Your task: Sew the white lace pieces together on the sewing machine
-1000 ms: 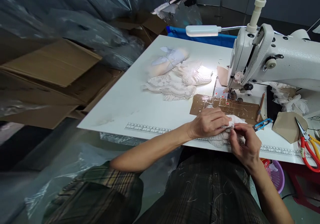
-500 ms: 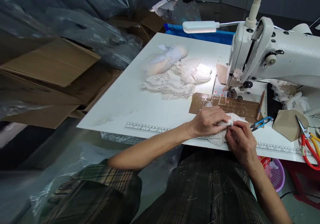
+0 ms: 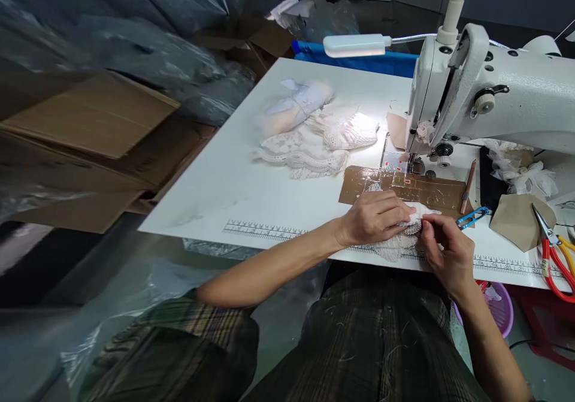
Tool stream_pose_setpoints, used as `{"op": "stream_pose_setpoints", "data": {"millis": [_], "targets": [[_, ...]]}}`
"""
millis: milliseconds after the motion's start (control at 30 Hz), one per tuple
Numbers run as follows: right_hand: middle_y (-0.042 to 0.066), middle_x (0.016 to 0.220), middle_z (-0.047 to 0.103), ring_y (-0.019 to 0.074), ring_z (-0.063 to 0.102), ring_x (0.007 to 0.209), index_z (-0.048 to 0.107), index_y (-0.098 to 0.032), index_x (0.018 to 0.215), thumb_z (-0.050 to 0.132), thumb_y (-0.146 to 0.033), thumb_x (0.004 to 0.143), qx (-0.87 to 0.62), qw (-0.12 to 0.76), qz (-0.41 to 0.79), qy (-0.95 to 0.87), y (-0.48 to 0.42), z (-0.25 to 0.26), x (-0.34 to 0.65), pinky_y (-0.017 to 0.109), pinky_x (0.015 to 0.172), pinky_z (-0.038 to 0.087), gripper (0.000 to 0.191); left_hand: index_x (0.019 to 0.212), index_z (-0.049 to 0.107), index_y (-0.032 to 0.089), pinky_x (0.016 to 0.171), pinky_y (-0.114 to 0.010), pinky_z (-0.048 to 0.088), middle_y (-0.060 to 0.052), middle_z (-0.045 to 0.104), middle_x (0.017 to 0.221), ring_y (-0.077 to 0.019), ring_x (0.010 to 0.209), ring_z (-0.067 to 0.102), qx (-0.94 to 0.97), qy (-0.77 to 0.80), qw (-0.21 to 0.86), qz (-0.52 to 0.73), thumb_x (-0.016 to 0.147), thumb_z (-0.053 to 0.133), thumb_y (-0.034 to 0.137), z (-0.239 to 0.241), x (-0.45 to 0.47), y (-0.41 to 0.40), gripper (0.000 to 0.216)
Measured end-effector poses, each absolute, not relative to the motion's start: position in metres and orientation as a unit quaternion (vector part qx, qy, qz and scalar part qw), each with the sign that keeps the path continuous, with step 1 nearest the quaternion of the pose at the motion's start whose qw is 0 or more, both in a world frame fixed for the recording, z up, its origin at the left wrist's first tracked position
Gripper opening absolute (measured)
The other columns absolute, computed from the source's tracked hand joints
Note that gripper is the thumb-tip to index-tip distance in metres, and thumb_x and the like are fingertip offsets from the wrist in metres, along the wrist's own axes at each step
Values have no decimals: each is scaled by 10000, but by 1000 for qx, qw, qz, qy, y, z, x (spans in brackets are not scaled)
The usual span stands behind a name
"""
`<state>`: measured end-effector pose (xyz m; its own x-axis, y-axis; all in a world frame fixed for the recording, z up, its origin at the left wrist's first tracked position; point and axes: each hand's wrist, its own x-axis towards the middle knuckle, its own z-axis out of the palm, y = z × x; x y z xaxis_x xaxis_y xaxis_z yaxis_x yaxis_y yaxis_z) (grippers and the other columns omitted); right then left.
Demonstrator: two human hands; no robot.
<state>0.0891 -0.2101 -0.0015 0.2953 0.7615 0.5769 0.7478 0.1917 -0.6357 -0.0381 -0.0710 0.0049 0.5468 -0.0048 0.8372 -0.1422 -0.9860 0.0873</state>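
Clock centred on the white lace piece (image 3: pixel 395 247), 12 straight ahead of you. Low and close: purple basket (image 3: pixel 505 309) at 4 o'clock, below the table (image 3: pixel 215 195). The lace piece lies bunched at the table's near edge, over part of the ruler strip (image 3: pixel 258 230), with your 2 hands on or at it.

Your left hand (image 3: pixel 376 217) has its fingers curled over the lace from 10 o'clock, holding it; thumb hidden. Your right hand (image 3: pixel 449 245) is at 3 o'clock, thumb and index nearly together at the lace edge; can't tell if they pinch cloth, thread or nothing.

Handling, my guess: light, limp, not slippery, openwork easy to snag or stretch. Hold it flat by the thicker folded band, finger pads not nails; avoid tugging the scalloped edge.

Just beyond, at 12: brown taped card (image 3: pixel 359 180), partly behind the left hand. Blue snips (image 3: pixel 472 217) between 2 and 3, wooden-looking stick (image 3: pixel 468 187) at 2, red-handled shears (image 3: pixel 546 255) at 3. Farther: lace pile (image 3: pixel 309 150) between 10 and 11, sewing machine (image 3: pixel 521 102) around 1, lamp (image 3: pixel 354 46) just before 12. Off the table: cardboard box (image 3: pixel 90 114) at 10.
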Motion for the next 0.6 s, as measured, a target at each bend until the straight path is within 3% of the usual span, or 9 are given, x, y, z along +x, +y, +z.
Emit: {"op": "stream_pose_setpoints", "data": {"millis": [400,600], "targets": [[-10,655,639,85,613,534,583,-172,809,502,-129,896,-644,364,-92,-666,-208,15,91,168,492,467,127,824,568,188,577,-222,488,6,756,783,-93,592,633,884,-60,38,462,936,581,164,5,-39,-72,115],[-26,637,627,85,622,486,566,-193,797,555,-200,862,-691,516,64,-502,-207,3,84,160,472,505,66,850,571,186,597,-229,507,-2,759,802,-100,611,639,885,-48,45,460,948,557,164,6,-37,-73,102]]}}
